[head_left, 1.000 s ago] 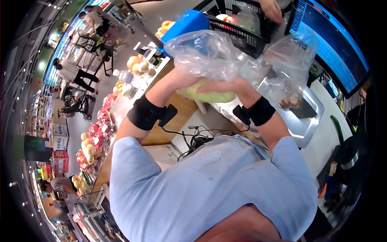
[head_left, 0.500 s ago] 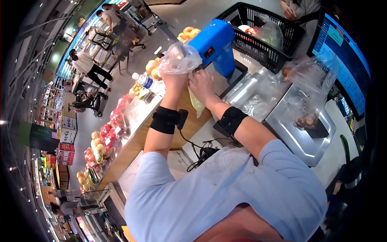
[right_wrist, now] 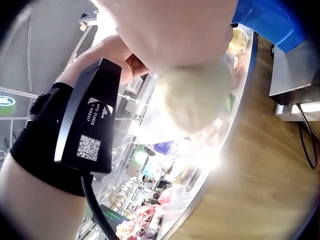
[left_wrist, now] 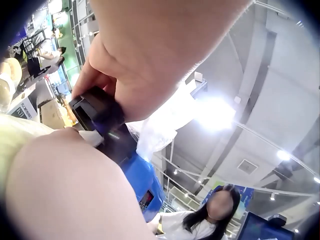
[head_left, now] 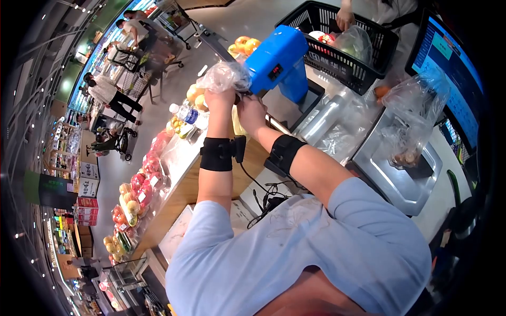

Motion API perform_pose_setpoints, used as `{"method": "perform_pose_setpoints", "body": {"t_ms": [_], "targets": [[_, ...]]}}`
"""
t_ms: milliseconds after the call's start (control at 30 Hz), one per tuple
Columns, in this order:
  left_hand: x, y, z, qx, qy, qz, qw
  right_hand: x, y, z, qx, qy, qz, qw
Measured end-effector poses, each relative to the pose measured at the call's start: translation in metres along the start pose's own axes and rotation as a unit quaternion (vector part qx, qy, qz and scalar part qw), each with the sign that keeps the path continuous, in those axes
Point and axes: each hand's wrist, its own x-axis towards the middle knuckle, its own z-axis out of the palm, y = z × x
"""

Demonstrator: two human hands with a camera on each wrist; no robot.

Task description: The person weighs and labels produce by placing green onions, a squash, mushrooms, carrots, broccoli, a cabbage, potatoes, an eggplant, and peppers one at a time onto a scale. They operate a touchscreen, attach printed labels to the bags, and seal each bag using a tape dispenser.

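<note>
A clear plastic bag (head_left: 224,78) is bunched up at the front of a blue bag-sealing machine (head_left: 279,55). My left hand (head_left: 220,99) grips its gathered neck just under the bunched top. Close beside it my right hand (head_left: 253,113) holds the bag lower down, fingers curled in by the machine's mouth. A pale green vegetable (right_wrist: 200,95) hangs in the bag beneath my hands, largely covered by them in the head view. In the left wrist view, the machine's black front part (left_wrist: 100,112) sits between both hands; my fingertips are mostly hidden there.
Behind the sealer stands a black basket (head_left: 340,68) with bagged produce and another person's hand (head_left: 345,20) over it. To the right are a metal scale (head_left: 403,179) bearing a bag, and a monitor (head_left: 448,68). Bagged fruit (head_left: 139,184) and a water bottle (head_left: 184,113) line the left counter.
Both hands have moved left with the bag, from holding the vegetable level before me to the sealer's front, so the vegetable now hangs down. The other person's hand has moved to the basket.
</note>
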Motion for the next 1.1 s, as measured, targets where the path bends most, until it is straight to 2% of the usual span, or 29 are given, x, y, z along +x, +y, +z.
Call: {"method": "perform_pose_setpoints", "body": {"t_ms": [67, 133, 233, 367, 467, 500, 567, 600, 633, 667, 700, 733, 767, 800, 833, 867, 900, 933, 967, 1033, 1067, 1100], "targets": [[0.002, -0.001, 0.001, -0.022, 0.002, 0.015, 1.0, 0.003, -0.001, 0.007, 0.014, 0.03, -0.005, 0.999], [0.004, -0.002, 0.001, -0.031, 0.054, 0.047, 0.997, 0.005, -0.002, 0.009, 0.005, 0.032, -0.008, 0.999], [0.005, -0.002, 0.001, -0.044, 0.053, 0.054, 0.996, 0.002, -0.005, 0.011, 0.021, 0.069, -0.019, 0.997], [0.012, -0.012, 0.012, -0.057, 0.06, 0.018, 0.996, 0.002, -0.002, 0.014, -0.007, 0.061, -0.021, 0.998], [0.007, -0.013, 0.011, -0.102, 0.07, 0.037, 0.992, 0.003, -0.005, 0.008, -0.021, 0.075, -0.014, 0.997], [0.003, -0.015, 0.012, -0.103, 0.069, 0.043, 0.991, 0.002, -0.004, 0.003, -0.029, 0.038, -0.009, 0.999], [-0.003, -0.017, 0.012, -0.014, 0.14, 0.137, 0.981, 0.001, -0.003, -0.01, -0.049, -0.021, 0.003, 0.999], [-0.013, -0.017, 0.013, 0.036, 0.231, 0.213, 0.949, -0.002, -0.002, -0.017, -0.065, -0.043, 0.013, 0.997], [-0.011, -0.021, 0.012, 0.127, 0.235, 0.257, 0.929, -0.002, 0.001, -0.022, -0.109, -0.07, -0.014, 0.991], [0.0, -0.035, 0.026, 0.028, 0.319, 0.373, 0.871, -0.005, 0.007, -0.019, -0.056, -0.033, -0.018, 0.998], [0.014, -0.067, 0.061, -0.174, 0.287, 0.34, 0.879, -0.006, 0.016, -0.021, -0.011, 0.015, -0.019, 1.0], [-0.023, -0.018, 0.017, 0.079, 0.24, 0.392, 0.885, -0.01, 0.021, -0.035, -0.003, 0.034, -0.053, 0.998], [-0.029, -0.011, 0.023, 0.033, 0.185, 0.384, 0.904, -0.014, 0.022, -0.05, 0.055, 0.079, -0.074, 0.993], [-0.032, 0.002, 0.026, 0.238, 0.175, 0.358, 0.886, -0.017, 0.022, -0.07, 0.043, 0.03, -0.076, 0.996], [-0.029, 0.017, 0.023, 0.131, 0.167, 0.438, 0.874, -0.018, 0.023, -0.083, -0.003, 0.0, -0.067, 0.998], [-0.036, 0.049, 0.011, -0.164, 0.081, 0.481, 0.857, -0.022, 0.018, -0.11, 0.017, -0.04, -0.052, 0.998], [-0.033, 0.05, 0.022, -0.239, -0.01, 0.356, 0.903, -0.024, 0.029, -0.12, 0.036, -0.011, -0.098, 0.994], [-0.028, 0.049, 0.031, -0.299, -0.101, 0.218, 0.924, -0.025, 0.039, -0.129, 0.057, 0.013, -0.148, 0.987], [-0.045, 0.084, 0.018, -0.402, -0.156, 0.056, 0.9, -0.028, 0.039, -0.151, 0.052, 0.015, -0.123, 0.991], [-0.035, 0.106, 0.033, -0.418, -0.193, 0.049, 0.886, -0.035, 0.039, -0.193, 0.073, 0.019, -0.08, 0.994], [-0.034, 0.12, 0.035, -0.429, -0.224, 0.043, 0.874, -0.036, 0.045, -0.212, 0.054, 0.058, -0.126, 0.989], [-0.036, 0.133, 0.035, -0.47, -0.236, 0.091, 0.846, -0.04, 0.049, -0.229, 0.043, 0.077, -0.126, 0.988]]}}
